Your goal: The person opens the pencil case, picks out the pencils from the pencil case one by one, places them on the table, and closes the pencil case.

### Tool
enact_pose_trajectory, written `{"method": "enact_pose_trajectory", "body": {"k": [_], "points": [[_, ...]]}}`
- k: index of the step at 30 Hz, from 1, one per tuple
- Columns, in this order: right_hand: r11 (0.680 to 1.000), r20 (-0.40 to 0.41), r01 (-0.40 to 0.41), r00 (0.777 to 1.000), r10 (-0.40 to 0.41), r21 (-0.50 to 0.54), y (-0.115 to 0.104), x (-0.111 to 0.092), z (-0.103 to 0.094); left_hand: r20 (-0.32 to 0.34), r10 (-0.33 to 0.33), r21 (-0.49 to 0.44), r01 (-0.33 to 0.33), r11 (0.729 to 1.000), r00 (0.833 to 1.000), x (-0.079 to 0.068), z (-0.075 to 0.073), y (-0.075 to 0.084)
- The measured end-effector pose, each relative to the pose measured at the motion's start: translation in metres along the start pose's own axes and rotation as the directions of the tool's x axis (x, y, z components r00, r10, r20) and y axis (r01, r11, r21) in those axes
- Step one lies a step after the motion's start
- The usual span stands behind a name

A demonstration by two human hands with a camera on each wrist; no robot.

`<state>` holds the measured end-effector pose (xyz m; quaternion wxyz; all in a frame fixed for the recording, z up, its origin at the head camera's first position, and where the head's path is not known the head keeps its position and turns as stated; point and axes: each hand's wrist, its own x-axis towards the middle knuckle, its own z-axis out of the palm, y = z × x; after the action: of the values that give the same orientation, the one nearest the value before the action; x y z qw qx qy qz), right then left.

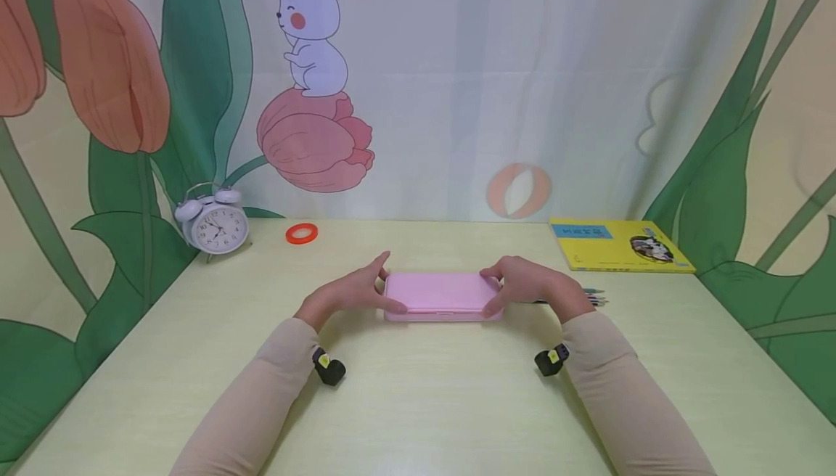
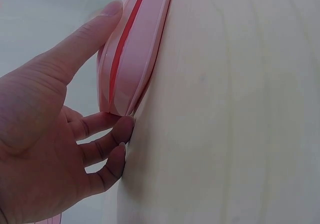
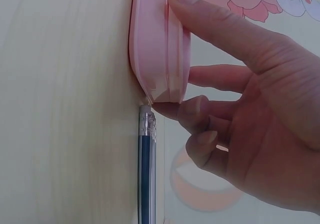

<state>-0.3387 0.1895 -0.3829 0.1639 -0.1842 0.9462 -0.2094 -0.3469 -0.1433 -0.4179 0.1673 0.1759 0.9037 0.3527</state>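
A pink pencil case (image 1: 444, 293) lies lengthwise on the table in front of me, its lid down. At its left end my left hand (image 1: 355, 290) grips it, thumb on the near edge and fingers curled at the end. My right hand (image 1: 527, 281) holds the right end in the same way. A red strip runs along the seam of the case (image 2: 135, 59) in the left wrist view. Blue and striped pencils (image 3: 146, 169) with eraser ends lie close to the right end, partly hidden by my right arm in the head view.
On the table's far left stands a white twin-bell alarm clock (image 1: 218, 226). A roll of red tape (image 1: 302, 234) lies to its right near the back edge. A yellow book (image 1: 620, 245) is at the back right. A printed curtain (image 1: 431, 99) hangs behind the table.
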Motion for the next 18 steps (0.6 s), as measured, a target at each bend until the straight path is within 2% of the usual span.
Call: {"method": "enact_pose_trajectory", "body": {"k": [18], "points": [[1.000,-0.001,-0.012,1.000,0.012,0.013,-0.0006,-0.0017,-0.0001,-0.001,0.001,0.006,-0.001,1.000,1.000,0.0002,0.0002,-0.0003]]}}
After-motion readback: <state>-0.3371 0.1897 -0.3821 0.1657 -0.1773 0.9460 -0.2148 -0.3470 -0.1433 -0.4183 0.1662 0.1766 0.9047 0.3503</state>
